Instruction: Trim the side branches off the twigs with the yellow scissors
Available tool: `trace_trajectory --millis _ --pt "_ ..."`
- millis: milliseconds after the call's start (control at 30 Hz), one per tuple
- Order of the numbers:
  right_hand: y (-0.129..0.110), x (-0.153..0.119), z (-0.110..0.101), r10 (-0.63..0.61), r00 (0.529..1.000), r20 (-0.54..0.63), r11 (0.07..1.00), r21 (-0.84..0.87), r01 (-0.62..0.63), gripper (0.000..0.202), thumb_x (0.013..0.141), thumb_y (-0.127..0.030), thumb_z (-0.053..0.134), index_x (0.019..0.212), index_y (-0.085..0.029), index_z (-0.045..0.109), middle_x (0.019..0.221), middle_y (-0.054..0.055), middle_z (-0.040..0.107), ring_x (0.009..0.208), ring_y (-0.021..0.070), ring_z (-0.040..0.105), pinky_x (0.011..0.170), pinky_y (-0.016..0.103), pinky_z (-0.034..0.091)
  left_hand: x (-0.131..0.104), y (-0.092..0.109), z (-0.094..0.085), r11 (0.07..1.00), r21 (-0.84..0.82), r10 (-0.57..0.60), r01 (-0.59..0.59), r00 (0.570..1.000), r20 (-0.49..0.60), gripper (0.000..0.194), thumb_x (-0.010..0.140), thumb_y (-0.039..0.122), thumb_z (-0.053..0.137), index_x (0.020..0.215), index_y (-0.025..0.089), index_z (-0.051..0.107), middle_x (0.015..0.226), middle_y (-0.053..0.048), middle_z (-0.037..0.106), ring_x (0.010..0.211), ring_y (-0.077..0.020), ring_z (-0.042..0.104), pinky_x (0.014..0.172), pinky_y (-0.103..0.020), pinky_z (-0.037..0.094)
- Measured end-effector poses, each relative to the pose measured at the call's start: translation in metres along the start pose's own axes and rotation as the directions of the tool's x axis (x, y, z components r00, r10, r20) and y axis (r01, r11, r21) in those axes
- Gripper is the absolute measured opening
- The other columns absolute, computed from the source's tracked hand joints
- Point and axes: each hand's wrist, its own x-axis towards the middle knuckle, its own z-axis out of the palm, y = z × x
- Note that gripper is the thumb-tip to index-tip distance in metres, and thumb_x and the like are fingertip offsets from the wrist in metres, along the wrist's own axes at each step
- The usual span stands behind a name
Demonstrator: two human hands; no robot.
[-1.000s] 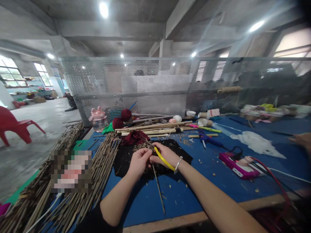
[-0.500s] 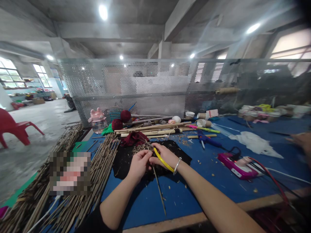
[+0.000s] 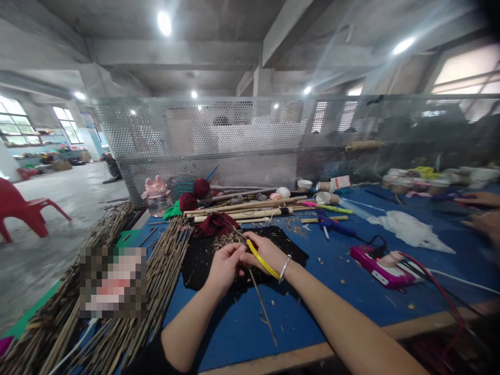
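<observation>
My left hand [image 3: 226, 265] is closed in a pinch on a thin twig [image 3: 262, 302], whose long end slants down toward the table's front edge. Right beside it, my right hand [image 3: 267, 255] grips a yellow-handled tool [image 3: 260, 258] that looks like pruning shears. Its metal tip points up and left past the fingers; whether the jaws are closed is hidden. Both hands meet over a black cloth [image 3: 295, 250], on which a heap of plant scraps [image 3: 224, 239] lies just beyond the fingers. A dark red cloth [image 3: 214, 225] is bunched behind the scraps.
Bundled sticks [image 3: 166, 265] lie at the left. Dark red yarn balls [image 3: 202, 187] and bamboo rods [image 3: 242, 208] lie at the back. A blue glue gun [image 3: 332, 223] and magenta power strip [image 3: 383, 265] are on the right. Another person's hands [image 3: 482, 219] show at the far right.
The twig's lower end has swung slightly to the right. My hands have stayed nearly in place. At the far right, the other person's hands have moved further into view.
</observation>
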Motion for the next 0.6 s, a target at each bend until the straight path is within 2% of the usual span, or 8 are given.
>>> trace_trajectory --millis 200,467,600 --pt "0.0031 0.0007 0.0008 0.025 1.0 -0.007 0.997 -0.077 -0.026 0.057 0.068 -0.054 0.061 0.111 -0.016 0.053 0.071 0.003 0.061 0.06 0.0149 0.053 0.055 0.023 0.036 0.0003 -0.0021 -0.0023 0.999 0.031 0.043 -0.042 0.999 -0.032 0.034 0.063 0.045 0.067 0.069 0.012 0.06 0.051 0.001 0.054 0.042 -0.0064 0.047 0.036 -0.016 0.035" --pt "0.0029 0.0019 0.0021 0.024 1.0 0.003 0.994 -0.104 -0.023 0.046 0.07 -0.056 0.058 0.095 -0.017 0.061 0.068 0.003 0.062 0.056 0.0134 0.052 0.052 0.021 0.033 0.0027 -0.0054 -0.0039 0.999 0.033 -0.01 0.013 0.996 -0.092 0.037 0.06 0.046 0.068 0.072 0.012 0.059 0.053 0.001 0.055 0.043 -0.0075 0.049 0.035 -0.016 0.035" --pt "0.004 0.0031 0.0032 0.033 0.999 0.003 0.994 -0.105 -0.033 0.048 0.071 -0.057 0.057 0.096 -0.017 0.061 0.071 0.005 0.063 0.059 0.0145 0.054 0.052 0.022 0.034 0.0034 -0.0052 -0.0035 0.998 0.062 -0.008 0.015 0.994 -0.112 0.036 0.06 0.045 0.068 0.071 0.013 0.058 0.052 0.001 0.055 0.042 -0.0075 0.049 0.036 -0.016 0.036"
